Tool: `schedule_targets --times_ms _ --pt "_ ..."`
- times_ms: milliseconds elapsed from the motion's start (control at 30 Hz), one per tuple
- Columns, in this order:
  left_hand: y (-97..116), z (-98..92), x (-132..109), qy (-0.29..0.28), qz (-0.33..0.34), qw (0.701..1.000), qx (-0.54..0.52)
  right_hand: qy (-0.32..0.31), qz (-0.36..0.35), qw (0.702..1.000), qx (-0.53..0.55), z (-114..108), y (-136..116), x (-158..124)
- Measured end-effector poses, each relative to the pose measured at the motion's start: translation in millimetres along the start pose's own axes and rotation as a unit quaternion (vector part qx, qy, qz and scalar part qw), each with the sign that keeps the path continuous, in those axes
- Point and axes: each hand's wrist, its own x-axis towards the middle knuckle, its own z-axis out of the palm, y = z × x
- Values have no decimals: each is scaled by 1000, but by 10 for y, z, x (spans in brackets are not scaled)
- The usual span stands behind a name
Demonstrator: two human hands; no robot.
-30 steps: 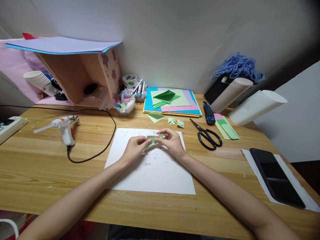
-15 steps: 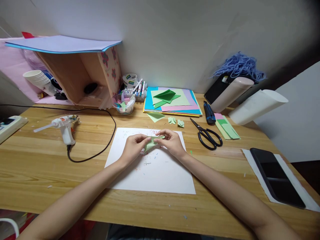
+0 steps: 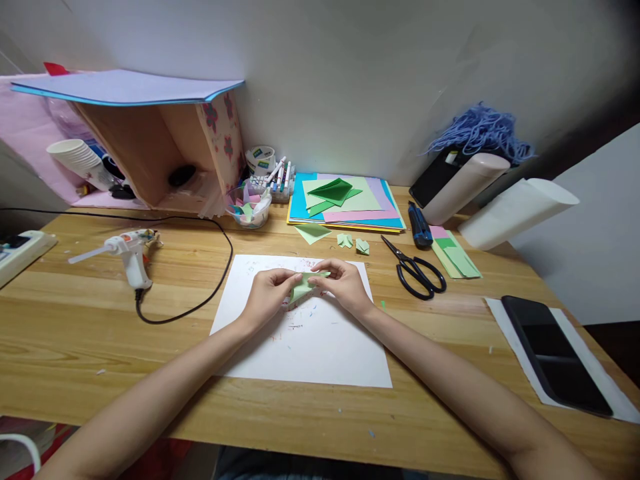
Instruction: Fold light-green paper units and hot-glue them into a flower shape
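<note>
Since a second ago, only the left hand (image 3: 269, 293) has crept slightly rightward along the fold; all else lies as before. Wooden worktop (image 3: 75, 320) carrying a white sheet (image 3: 325, 353), over whose far part the left hand and the right hand (image 3: 346, 287) meet, scissors (image 3: 415, 270) lying to the right. Each grip is pressed together, pinching the small folded green paper (image 3: 303, 288) just above the sheet.

Both hands, left (image 3: 270, 293) and right (image 3: 343, 285), pinching light-green folded paper (image 3: 303, 287) above white sheet (image 3: 310, 347); scissors (image 3: 415, 270) nearby
</note>
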Motion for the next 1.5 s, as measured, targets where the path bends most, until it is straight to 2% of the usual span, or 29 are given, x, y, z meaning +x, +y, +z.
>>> schedule_targets --times_ms 200,367,667,800,1000,1367,1500 --pt "21 4 -3 9 13 1000 0 2 6 1000 -1 -1 5 5" --pt "20 -2 9 35 38 999 -12 -5 44 998 41 -16 17 30" --pt "-30 -19 41 10 17 1000 4 3 59 996 61 -18 -15 39" --pt "-31 -40 56 -1 24 999 24 0 59 996 65 -27 -5 48" --pt "-39 -91 83 13 33 999 41 -24 44 996 78 -69 -29 63" --pt "-61 -99 88 7 1 999 39 19 26 998 53 -46 11 68" --pt "-66 -103 92 10 14 999 44 -9 25 998 50 -62 -19 56"
